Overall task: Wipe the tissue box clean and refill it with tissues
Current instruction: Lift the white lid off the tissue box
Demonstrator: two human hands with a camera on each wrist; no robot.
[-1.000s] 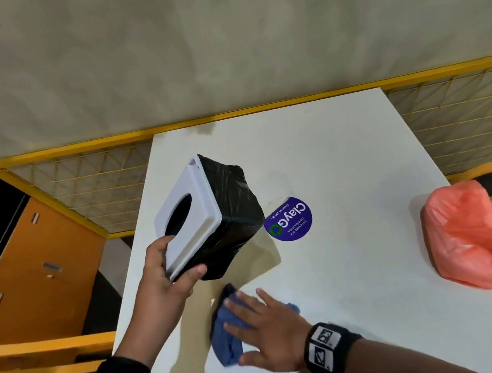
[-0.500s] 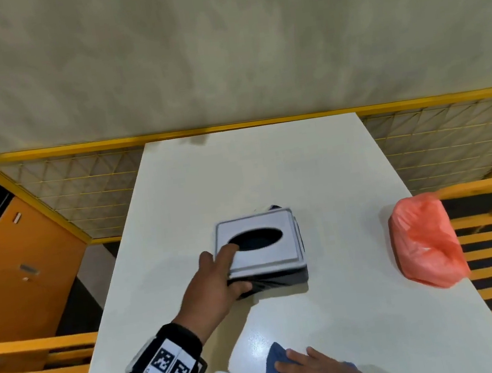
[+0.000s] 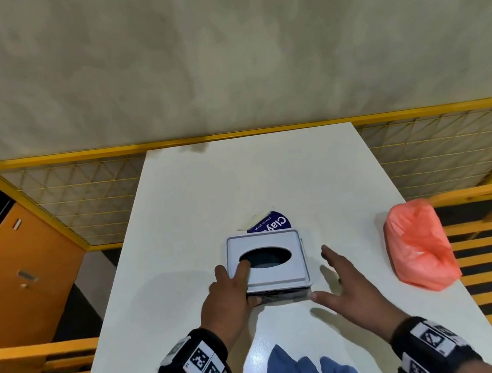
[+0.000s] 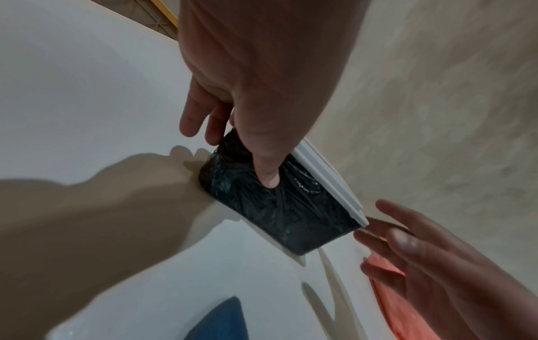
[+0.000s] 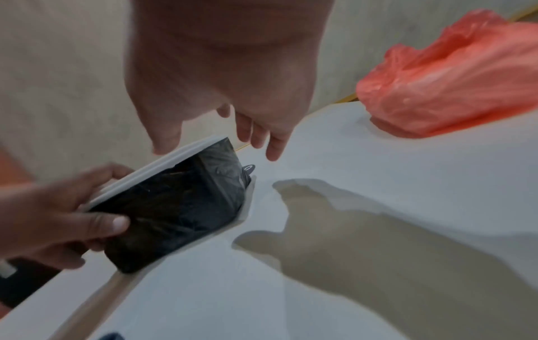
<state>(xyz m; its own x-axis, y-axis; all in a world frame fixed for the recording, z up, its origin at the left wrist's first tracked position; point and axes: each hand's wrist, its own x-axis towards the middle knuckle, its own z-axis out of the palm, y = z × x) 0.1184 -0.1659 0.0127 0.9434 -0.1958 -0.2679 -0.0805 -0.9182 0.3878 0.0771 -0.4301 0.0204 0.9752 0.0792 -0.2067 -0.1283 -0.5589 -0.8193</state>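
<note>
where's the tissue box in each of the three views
Head: tissue box at centre, white lid up, left hand gripping its left side.
Left wrist: tissue box at centre, black side showing, tilted in the picture.
Right wrist: tissue box left of centre.
Shared landmark: the pink plastic bag, to the box's right in every view.

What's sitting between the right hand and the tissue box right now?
Nothing: in the head view only bare white table separates the open right hand from the tissue box.
</note>
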